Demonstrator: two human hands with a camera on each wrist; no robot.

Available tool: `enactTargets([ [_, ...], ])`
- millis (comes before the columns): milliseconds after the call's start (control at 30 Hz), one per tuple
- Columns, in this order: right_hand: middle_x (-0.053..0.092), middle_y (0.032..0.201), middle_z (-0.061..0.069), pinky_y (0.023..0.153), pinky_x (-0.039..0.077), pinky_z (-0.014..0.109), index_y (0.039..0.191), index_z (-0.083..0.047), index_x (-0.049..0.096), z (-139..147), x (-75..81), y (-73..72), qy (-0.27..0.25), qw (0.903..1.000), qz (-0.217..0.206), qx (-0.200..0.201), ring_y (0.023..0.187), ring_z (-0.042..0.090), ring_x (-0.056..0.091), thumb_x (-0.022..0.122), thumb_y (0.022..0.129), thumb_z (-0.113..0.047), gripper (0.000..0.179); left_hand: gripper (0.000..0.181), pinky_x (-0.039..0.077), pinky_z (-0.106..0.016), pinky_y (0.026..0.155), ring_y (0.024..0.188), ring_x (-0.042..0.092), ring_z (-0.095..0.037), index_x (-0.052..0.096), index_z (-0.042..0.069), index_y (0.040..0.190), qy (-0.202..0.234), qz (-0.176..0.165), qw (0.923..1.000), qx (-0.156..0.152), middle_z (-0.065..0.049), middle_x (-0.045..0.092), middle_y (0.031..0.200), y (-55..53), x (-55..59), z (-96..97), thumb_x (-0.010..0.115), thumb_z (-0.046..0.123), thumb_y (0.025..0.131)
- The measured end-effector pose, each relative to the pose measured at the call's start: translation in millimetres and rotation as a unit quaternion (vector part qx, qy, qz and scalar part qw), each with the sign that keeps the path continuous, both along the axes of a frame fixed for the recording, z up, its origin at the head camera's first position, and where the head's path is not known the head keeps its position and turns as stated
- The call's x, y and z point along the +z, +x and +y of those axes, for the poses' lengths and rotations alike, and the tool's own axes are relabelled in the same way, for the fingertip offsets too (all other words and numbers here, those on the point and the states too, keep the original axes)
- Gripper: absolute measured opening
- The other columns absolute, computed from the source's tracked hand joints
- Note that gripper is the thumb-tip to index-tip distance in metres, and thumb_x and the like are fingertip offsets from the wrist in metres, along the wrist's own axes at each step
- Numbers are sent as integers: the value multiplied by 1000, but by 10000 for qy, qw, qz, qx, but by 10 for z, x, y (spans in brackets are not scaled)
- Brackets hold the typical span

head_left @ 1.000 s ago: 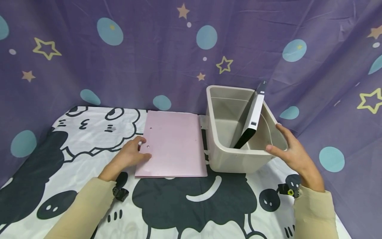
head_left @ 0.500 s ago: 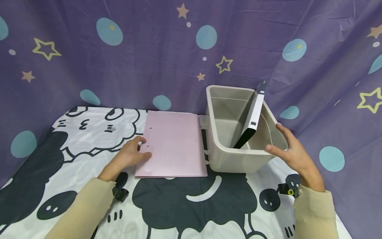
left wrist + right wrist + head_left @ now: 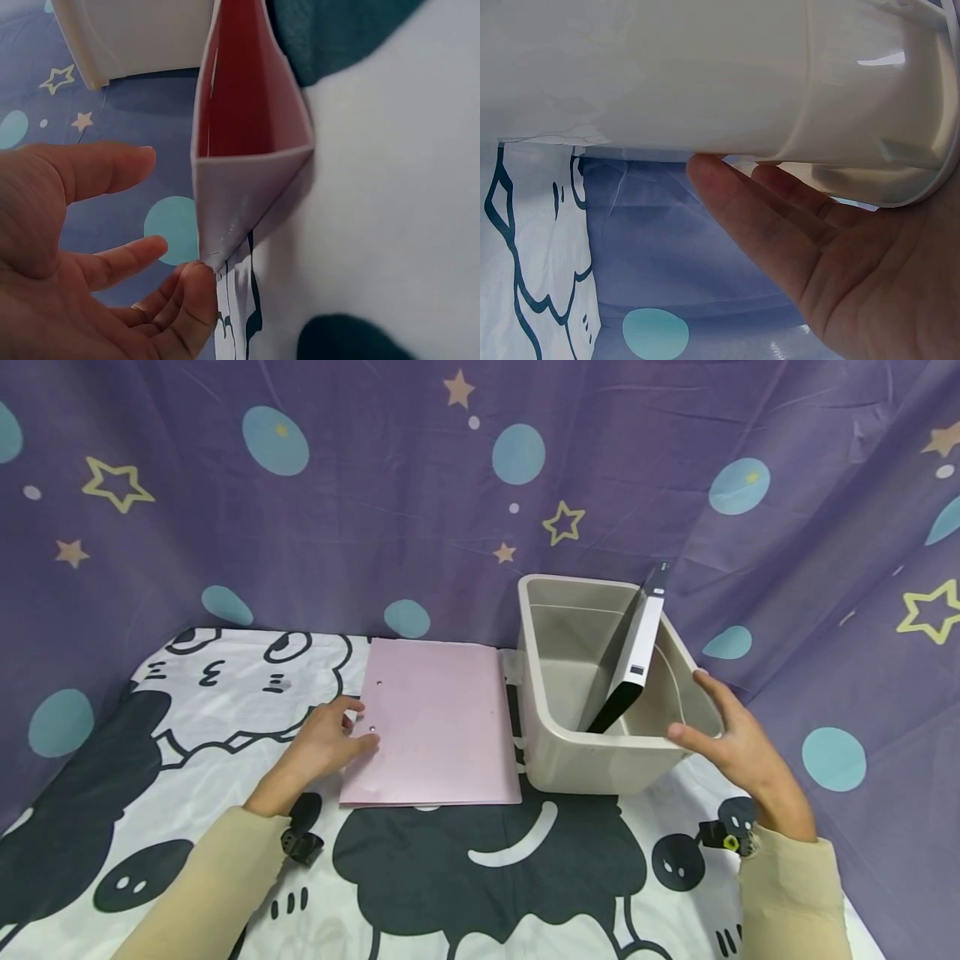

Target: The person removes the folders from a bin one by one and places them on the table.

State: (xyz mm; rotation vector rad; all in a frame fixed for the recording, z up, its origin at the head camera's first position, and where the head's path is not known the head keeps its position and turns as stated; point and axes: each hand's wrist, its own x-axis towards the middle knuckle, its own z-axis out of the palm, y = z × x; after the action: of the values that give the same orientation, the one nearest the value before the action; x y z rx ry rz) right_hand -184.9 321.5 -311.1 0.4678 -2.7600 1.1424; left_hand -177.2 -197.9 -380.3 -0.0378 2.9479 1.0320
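On the table lies a pale pink binder (image 3: 442,727), with two small metal eyelets near its left side. The left wrist view shows its end-on wedge shape, with a reddish inside (image 3: 251,82). My left hand (image 3: 322,747) is at the binder's left edge, thumb spread from the other fingers, fingertips close beside the spine (image 3: 229,202). To the right stands a beige plastic bin (image 3: 592,766). My right hand (image 3: 738,747) holds its front right corner, thumb over the rim and fingers along the outer wall (image 3: 667,82).
A flat black-and-white binder-like thing (image 3: 637,643) leans tilted inside the bin, its top above the rim. A cartoon-print cloth (image 3: 247,768) covers the table. Behind hangs a purple curtain (image 3: 420,510) with stars and blue dots.
My left hand has drawn back slightly to the left from the binder's cover. The right hand, the bin and the binder stay in place.
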Motion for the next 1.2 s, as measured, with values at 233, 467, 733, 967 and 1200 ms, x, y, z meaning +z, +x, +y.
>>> enactTargets([
  [233, 21, 154, 21, 105, 17, 62, 153, -8, 18, -2, 4, 3, -9, 10000, -40, -23, 137, 42, 21, 70, 84, -24, 87, 56, 45, -45, 75, 98, 53, -36, 50, -2, 128, 4, 98, 9999, 44, -25, 55, 110, 18, 51, 29, 68, 27, 84],
  [467, 21, 154, 20, 105, 17, 64, 153, -10, 18, -11, 26, 16, -6, 10000, -73, -64, 137, 41, 21, 70, 85, -26, 87, 52, 45, -46, 77, 97, 55, -36, 54, -2, 124, 26, 428, 9991, -37, -25, 59, 107, 54, 121, 77, 70, 27, 84],
  [733, 21, 154, 21, 106, 16, 64, 153, -9, 18, -6, 14, 10, -19, 10000, -45, -24, 138, 41, 20, 70, 84, -26, 88, 48, 45, -45, 74, 91, 57, -34, 57, -2, 119, 50, 761, 9969, -204, -22, 60, 102, 104, 174, 138, 71, 24, 82],
  [967, 22, 154, 21, 105, 17, 63, 153, -9, 18, -4, 7, 7, -16, 10000, -36, -53, 137, 41, 21, 71, 84, -25, 88, 46, 45, -39, 69, 80, 57, -27, 58, -2, 118, 105, 905, 9952, -344, -20, 60, 98, 134, 201, 197, 72, 23, 82],
  [1200, 22, 154, 21, 105, 17, 64, 153, -9, 18, -9, 14, 8, 37, 10000, -37, -46, 138, 41, 20, 70, 84, -26, 88, 45, 42, -34, 66, 76, 54, -24, 58, -1, 118, 144, 998, 9939, -448, -19, 59, 97, 174, 218, 252, 72, 22, 81],
])
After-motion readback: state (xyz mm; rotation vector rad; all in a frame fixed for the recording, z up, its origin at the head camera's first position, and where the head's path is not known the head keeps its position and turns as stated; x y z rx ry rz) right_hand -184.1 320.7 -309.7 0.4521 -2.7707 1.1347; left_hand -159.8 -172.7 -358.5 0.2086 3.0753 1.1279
